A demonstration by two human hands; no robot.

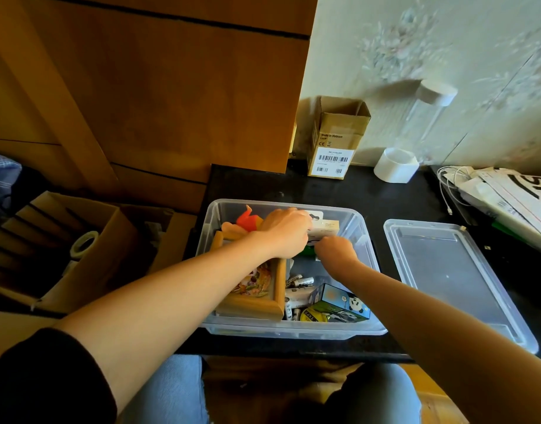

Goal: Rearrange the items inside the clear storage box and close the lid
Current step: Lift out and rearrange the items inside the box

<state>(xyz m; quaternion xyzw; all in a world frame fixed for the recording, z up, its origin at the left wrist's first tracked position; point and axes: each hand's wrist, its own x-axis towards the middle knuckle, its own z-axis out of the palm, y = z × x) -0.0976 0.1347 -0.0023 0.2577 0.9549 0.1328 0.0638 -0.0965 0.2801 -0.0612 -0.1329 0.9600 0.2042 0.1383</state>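
Batteries (pixel 296 290) and a panda-print carton (pixel 344 302) lie nearest in the clear storage box (pixel 293 330) on the black desk (pixel 370 191). Farther in, the right hand (pixel 336 249) curls onto something green; the left hand (pixel 286 232) grips a white packet (pixel 324 228). Lid (pixel 452 280) rests just right.

One clear storage box (pixel 362 240) sits on the desk (pixel 370 191), with one lid (pixel 452 270) lying off to the right of the fingers. Two hands reach in: left hand (pixel 286 232), right hand (pixel 336 250). Inside: one framed picture (pixel 257 292), one orange toy (pixel 248 220), one panda box (pixel 344 302), several batteries (pixel 298 283), number unclear. Beyond the fingers stands one cardboard carton (pixel 336 139).
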